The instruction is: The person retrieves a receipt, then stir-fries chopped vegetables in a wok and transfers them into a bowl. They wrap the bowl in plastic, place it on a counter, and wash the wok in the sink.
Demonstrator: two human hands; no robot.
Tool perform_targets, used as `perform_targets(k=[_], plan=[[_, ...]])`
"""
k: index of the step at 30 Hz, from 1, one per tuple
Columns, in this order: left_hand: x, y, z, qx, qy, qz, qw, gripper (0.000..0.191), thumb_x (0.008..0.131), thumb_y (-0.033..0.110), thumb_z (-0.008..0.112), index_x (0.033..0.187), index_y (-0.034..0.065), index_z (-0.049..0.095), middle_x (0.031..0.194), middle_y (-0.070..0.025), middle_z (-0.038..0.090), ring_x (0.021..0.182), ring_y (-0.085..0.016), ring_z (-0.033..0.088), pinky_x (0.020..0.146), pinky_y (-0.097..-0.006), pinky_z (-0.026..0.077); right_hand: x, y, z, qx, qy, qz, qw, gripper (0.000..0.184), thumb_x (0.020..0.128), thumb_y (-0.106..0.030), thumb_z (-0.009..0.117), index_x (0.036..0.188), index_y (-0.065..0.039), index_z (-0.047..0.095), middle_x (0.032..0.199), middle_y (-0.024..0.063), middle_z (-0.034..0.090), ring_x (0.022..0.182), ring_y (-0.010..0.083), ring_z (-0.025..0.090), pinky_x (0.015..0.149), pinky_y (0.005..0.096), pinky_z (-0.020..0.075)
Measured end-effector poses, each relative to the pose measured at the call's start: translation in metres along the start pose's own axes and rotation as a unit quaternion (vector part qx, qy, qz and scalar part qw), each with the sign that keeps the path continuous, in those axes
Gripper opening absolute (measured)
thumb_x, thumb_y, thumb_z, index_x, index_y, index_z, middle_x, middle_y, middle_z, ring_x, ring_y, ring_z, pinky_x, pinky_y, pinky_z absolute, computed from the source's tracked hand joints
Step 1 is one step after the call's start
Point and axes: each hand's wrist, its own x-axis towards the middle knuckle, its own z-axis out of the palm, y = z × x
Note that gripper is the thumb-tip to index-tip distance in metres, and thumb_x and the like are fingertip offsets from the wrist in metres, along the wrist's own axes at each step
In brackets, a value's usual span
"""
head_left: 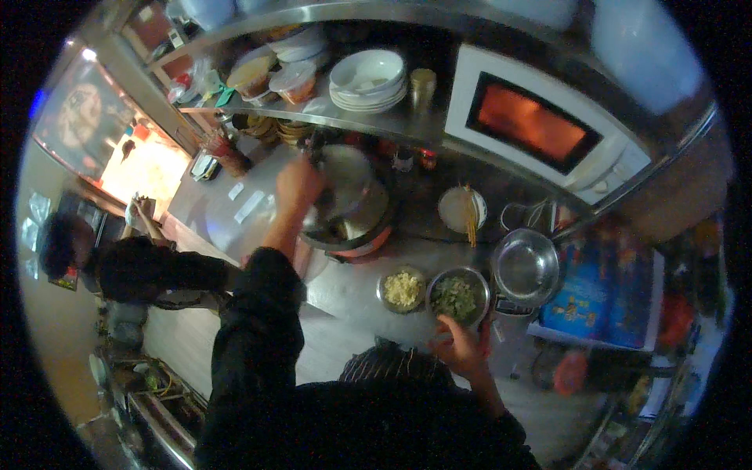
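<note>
My left hand (299,185) is curled beside a round cooking pot (352,235), at the left edge of its raised or tilted shiny lid (346,170); whether it grips the dark part there cannot be told. Fingers apart, my right hand (464,349) is at the near rim of a steel bowl of chopped green leaves (455,296), with no clear grip on it. Just left of that bowl stands a smaller bowl of chopped pale yellow pieces (402,289). An empty steel bowl (527,267) rests on a small dark scale (514,305) to the right.
Chopsticks lie across a white bowl (461,208) behind. A steel shelf (376,126) carries stacked white bowls (367,82), lidded tubs and a white microwave oven (546,123). Another person (158,270) works at the left. A blue printed sheet (593,294) lies at the right.
</note>
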Motion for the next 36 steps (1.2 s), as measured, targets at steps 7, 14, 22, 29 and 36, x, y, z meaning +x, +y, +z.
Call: perform_targets(k=[7,14,22,29,36], plan=[[0.038,-0.098,-0.086,-0.051,0.028,-0.017,0.998,0.036,0.083,0.041,0.071,0.095,0.0066,0.077,0.086,-0.0183,0.074,0.086,-0.038,0.073,0.077,-0.0478,0.056,0.009,-0.005,-0.01,-0.051,-0.086,0.071,0.992,0.063,0.09,-0.027,0.077,0.143,-0.007,0.05,0.125,0.0175,0.065,0.097,0.0249,0.069,0.085,0.0403,0.0545],[-0.007,-0.075,-0.08,-0.13,0.101,0.013,0.986,0.036,0.083,0.034,0.075,0.105,0.0049,0.076,0.09,-0.0172,0.075,0.083,-0.034,0.073,0.076,-0.0436,0.056,0.023,-0.009,0.002,-0.095,-0.098,0.043,0.99,0.055,0.09,-0.023,0.076,0.138,-0.004,0.056,0.12,0.0162,0.069,0.089,0.0221,0.072,0.078,0.0359,0.0565],[-0.049,0.003,-0.006,-0.074,0.023,0.067,0.995,0.039,0.09,0.036,0.068,0.115,0.0053,0.068,0.108,-0.0208,0.07,0.098,-0.042,0.067,0.083,-0.0499,0.055,0.023,-0.031,-0.003,-0.12,-0.104,0.044,0.986,0.053,0.091,-0.029,0.075,0.135,-0.004,0.059,0.118,0.0161,0.07,0.093,0.0238,0.072,0.083,0.0363,0.0553],[-0.048,0.012,0.018,-0.043,0.01,0.074,0.996,0.045,0.088,0.036,0.07,0.123,0.0081,0.064,0.117,-0.0191,0.067,0.105,-0.04,0.066,0.088,-0.0494,0.054,0.002,-0.02,-0.011,-0.148,-0.084,0.041,0.985,0.06,0.093,-0.041,0.071,0.134,0.001,0.058,0.123,0.0209,0.067,0.107,0.0346,0.068,0.092,0.0423,0.0528],[-0.046,0.009,0.037,-0.062,0.029,0.08,0.994,0.047,0.087,0.035,0.071,0.126,0.0094,0.063,0.114,-0.0192,0.067,0.101,-0.042,0.066,0.085,-0.0508,0.054,0.003,0.001,-0.003,-0.143,-0.085,0.012,0.986,0.057,0.09,-0.032,0.073,0.136,-0.003,0.058,0.125,0.0187,0.067,0.106,0.0294,0.069,0.09,0.0397,0.0541]])
